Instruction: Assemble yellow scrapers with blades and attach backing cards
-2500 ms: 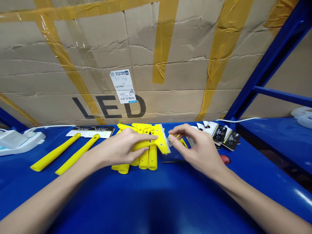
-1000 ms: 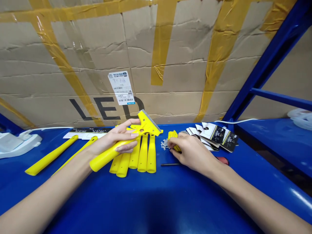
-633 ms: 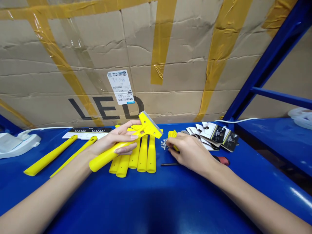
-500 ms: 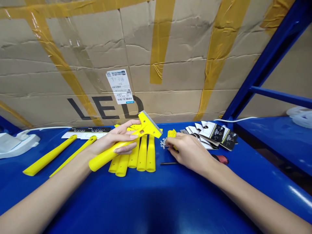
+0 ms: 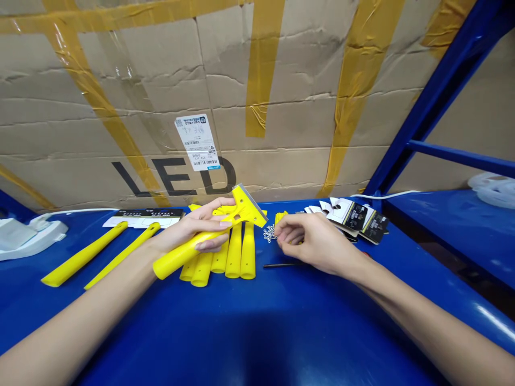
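My left hand [image 5: 201,228] is wrapped round a yellow scraper [image 5: 175,261], whose wide head with a metal blade points up and to the right. Two small screws or holes show on the head. My right hand [image 5: 316,238] is curled, with its thumb and fingertips pinched together beside a small heap of silvery screws [image 5: 269,234]. What lies in that pinch, if anything, is too small to make out. Behind the fingers, a bundle of yellow pieces [image 5: 280,216] partly shows. A screwdriver's dark shaft [image 5: 281,265] runs under the right hand, its handle mostly hidden.
Several yellow handles [image 5: 233,260] lie side by side under the scraper. Two long yellow handles [image 5: 84,254] rest at left, against a black-and-white card [image 5: 145,219]. More cards [image 5: 358,217] fan out at right. A taped carton [image 5: 301,107] walls off the back; a blue post [image 5: 434,91] slants at right.
My right hand has lifted slightly and turned, its fingers drawn back a little from the screws and yellow pieces. The scraper has shifted slightly in view, still in my left hand.
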A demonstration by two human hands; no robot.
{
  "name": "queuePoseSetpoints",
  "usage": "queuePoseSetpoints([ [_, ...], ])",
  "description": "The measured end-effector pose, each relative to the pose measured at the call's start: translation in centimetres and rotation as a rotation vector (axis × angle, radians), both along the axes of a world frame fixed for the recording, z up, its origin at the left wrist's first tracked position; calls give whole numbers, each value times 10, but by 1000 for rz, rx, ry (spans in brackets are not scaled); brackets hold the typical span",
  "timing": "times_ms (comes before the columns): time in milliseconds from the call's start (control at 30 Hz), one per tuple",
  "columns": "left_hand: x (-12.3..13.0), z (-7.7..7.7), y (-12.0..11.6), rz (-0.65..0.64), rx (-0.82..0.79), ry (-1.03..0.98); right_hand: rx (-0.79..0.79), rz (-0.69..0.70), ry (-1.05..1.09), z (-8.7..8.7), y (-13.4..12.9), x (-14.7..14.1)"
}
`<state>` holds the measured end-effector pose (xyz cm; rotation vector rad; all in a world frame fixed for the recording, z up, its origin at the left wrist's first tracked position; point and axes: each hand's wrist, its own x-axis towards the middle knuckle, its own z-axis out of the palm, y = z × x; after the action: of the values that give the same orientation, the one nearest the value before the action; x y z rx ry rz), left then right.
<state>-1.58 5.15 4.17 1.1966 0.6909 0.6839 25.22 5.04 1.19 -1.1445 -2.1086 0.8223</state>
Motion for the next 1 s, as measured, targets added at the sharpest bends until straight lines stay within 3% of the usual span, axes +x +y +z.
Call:
queuePoseSetpoints([
  [100,3,0,-1,-28,-1,-3,-138,43,301,2,0,-1],
  [200,5,-1,-2,-54,10,-19,-74,39,452,0,0,-5],
  [400,10,-1,-5,-100,15,-19,149,-34,474,-9,-2,-16],
  [633,13,0,-8,-101,16,-11,233,-68,412,-13,-3,-20],
  [867,13,4,-13,-134,28,2,-100,-98,503,-9,6,-11],
  [1000,12,4,-11,-133,35,-1,-195,-124,504,-7,7,-12],
])
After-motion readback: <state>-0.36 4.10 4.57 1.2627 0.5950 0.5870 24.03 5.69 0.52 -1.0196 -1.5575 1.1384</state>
